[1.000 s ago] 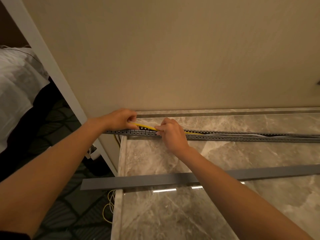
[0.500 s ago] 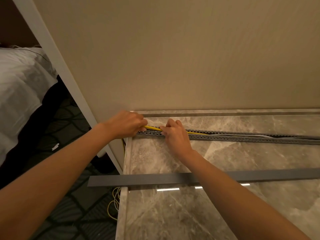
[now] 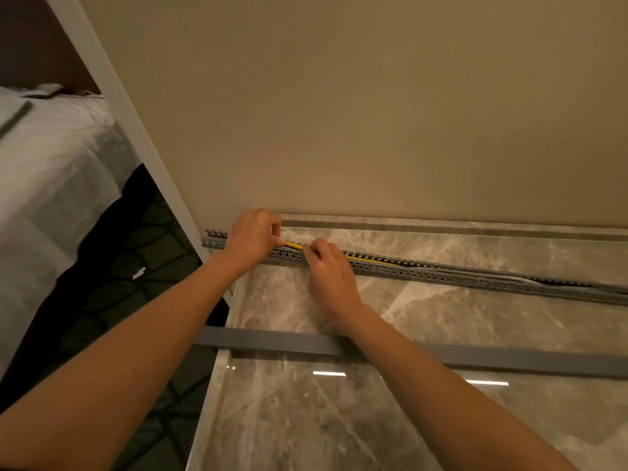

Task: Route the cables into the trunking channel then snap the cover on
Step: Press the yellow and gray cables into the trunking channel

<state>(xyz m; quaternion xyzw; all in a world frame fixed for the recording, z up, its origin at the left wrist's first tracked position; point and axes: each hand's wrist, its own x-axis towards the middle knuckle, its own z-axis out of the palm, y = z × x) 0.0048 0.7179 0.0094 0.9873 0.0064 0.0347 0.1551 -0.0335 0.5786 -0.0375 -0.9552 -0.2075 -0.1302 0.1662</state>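
Note:
A grey slotted trunking channel point(image 3: 441, 275) runs left to right across the back of the marble table point(image 3: 339, 419), its left end sticking out past the table edge. A yellow cable point(image 3: 365, 259) lies in it, with white and black cables point(image 3: 530, 280) further right. My left hand point(image 3: 253, 237) pinches the yellow cable over the channel's left part. My right hand point(image 3: 328, 275) presses fingertips on the same cable just to the right. The flat grey cover point(image 3: 475, 358) lies loose on the table nearer me, partly hidden by my right forearm.
A beige wall point(image 3: 339, 113) rises right behind the channel. To the left the table ends; below are dark patterned carpet point(image 3: 112, 294) and a bed with white linen point(image 3: 51, 185). A white frame edge point(image 3: 136, 130) slants down to the table's corner.
The view has shifted so the channel's left end shows past my left hand. Both hands stay together on the yellow cable at the channel's left part.

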